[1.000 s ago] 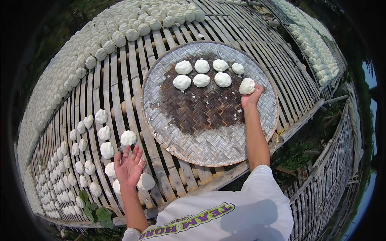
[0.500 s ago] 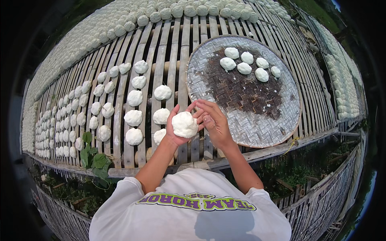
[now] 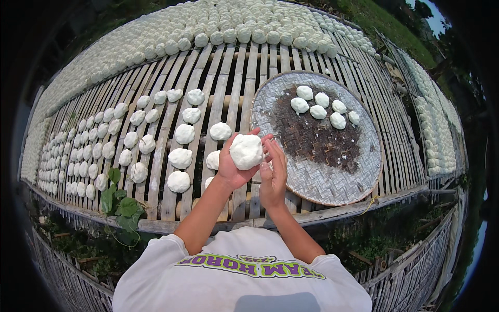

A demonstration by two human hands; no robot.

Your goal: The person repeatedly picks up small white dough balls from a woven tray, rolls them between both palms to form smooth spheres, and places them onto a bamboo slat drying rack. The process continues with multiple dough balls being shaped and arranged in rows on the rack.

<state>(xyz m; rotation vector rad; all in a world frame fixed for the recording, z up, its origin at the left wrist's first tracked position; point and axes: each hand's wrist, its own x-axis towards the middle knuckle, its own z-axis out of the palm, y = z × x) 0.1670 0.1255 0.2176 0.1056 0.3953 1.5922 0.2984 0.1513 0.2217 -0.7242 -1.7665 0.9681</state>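
Note:
A rounded, lumpy white dough-like patty (image 3: pixel 246 152) rests on the upturned palm of my left hand (image 3: pixel 226 169), whose fingers curl up behind it. Close against its right side is my right hand (image 3: pixel 273 179), fingers stretched upward and thumb near the patty's lower edge. Whether those fingers press on it I cannot tell. Just left of my hands, similar patties (image 3: pixel 221 131) lie in rows on a bamboo slat rack (image 3: pixel 202 200). To the right, a round woven tray (image 3: pixel 348 190) carries several smaller white lumps (image 3: pixel 318 112) on its dark, damp middle.
A dense band of white patties (image 3: pixel 228 18) covers the rack's far side. Another rack of patties (image 3: pixel 436 130) stands at the right. Green leaves (image 3: pixel 125 207) poke up at the front left, by the bamboo front rail (image 3: pixel 161 225). A yellow string (image 3: pixel 370 203) hangs there on the right.
My view has shifted a little. My right hand has turned more upright, its fingers drawn back from over my left fingertips to the patty's right side. The patty stays on my left palm.

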